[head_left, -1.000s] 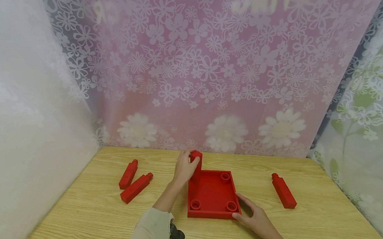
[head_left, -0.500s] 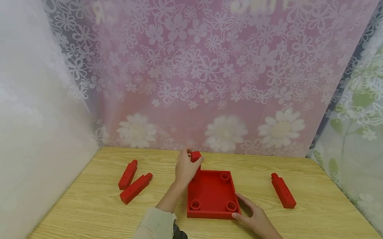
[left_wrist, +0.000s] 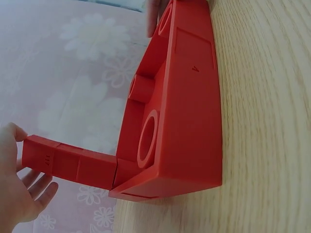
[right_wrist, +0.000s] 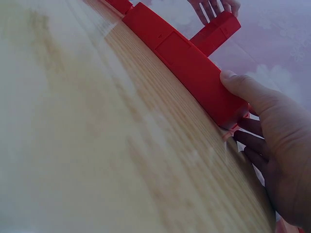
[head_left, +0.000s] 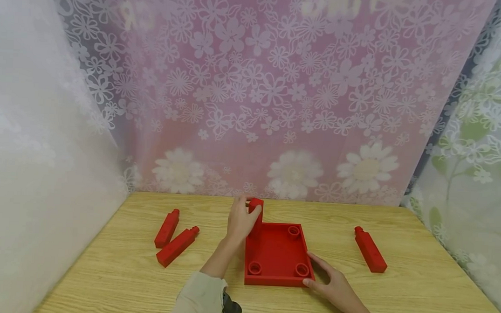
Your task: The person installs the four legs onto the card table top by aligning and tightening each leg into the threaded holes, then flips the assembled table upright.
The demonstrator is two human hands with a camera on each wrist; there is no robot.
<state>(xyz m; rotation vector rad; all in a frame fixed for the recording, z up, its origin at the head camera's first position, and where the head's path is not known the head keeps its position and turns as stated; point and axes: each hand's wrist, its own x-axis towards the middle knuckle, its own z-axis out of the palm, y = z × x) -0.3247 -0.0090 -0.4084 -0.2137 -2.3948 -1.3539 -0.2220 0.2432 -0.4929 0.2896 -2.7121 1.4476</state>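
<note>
A red square tabletop with a raised rim lies flat, underside up, with round sockets showing inside three corners. At its far left corner a square red leg stands upright, its lower end down in the corner. My left hand grips the leg near its top, thumb on the near face and fingers behind. In the left wrist view, the leg's end meets the corner with a thin seam. My right hand holds the near right corner, thumb on the front wall and fingers along the right side.
Two more red legs with knobbed ends, a farther one and a nearer one, lie close together at the left. Another red leg lies at the right. A flowered curtain hangs behind the wooden table.
My left hand turned at the leg half a second ago, its wrist swinging right, then came back to about its earlier pose. The right hand and tabletop have stayed in place.
</note>
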